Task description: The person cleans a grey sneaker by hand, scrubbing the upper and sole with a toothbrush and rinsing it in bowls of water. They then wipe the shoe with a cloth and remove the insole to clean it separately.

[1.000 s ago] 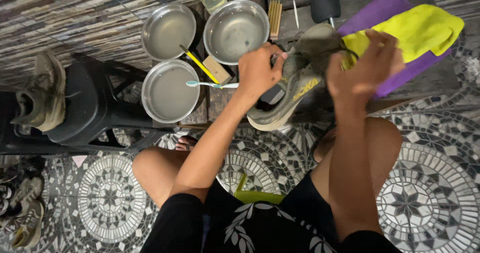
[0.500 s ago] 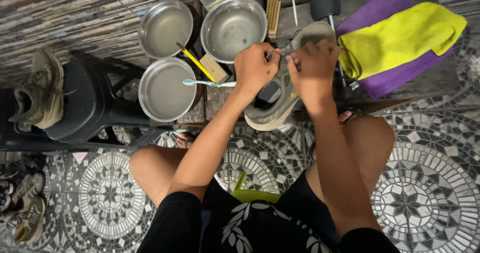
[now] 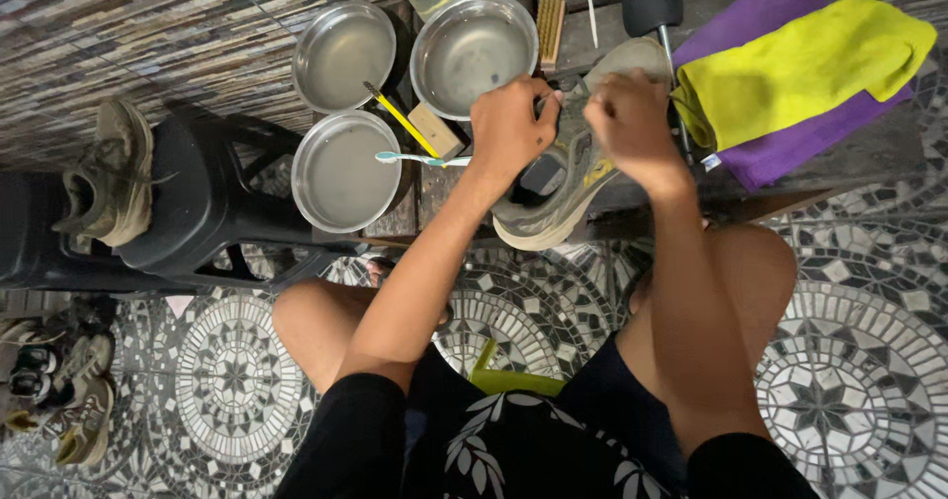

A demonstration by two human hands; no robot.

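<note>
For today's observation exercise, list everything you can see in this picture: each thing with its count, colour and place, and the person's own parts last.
Worn grey-beige sneaker: one, held in both hands at the bench edge.
Round metal bowls: three, silver, left of the sneaker.
Toothbrush with pale blue handle: one, across the nearest bowl's rim.
Yellow-handled brush: one, between the bowls.
Wooden bristle brush: one, tan, top centre.
Yellow cloth: one, on a purple cloth, right.
Black plastic stool: one, left, carrying a second dirty sneaker.
More shoes: several, bottom left on the patterned tile floor.
Left hand: gripping the sneaker.
Right hand: at the sneaker's top.
</note>
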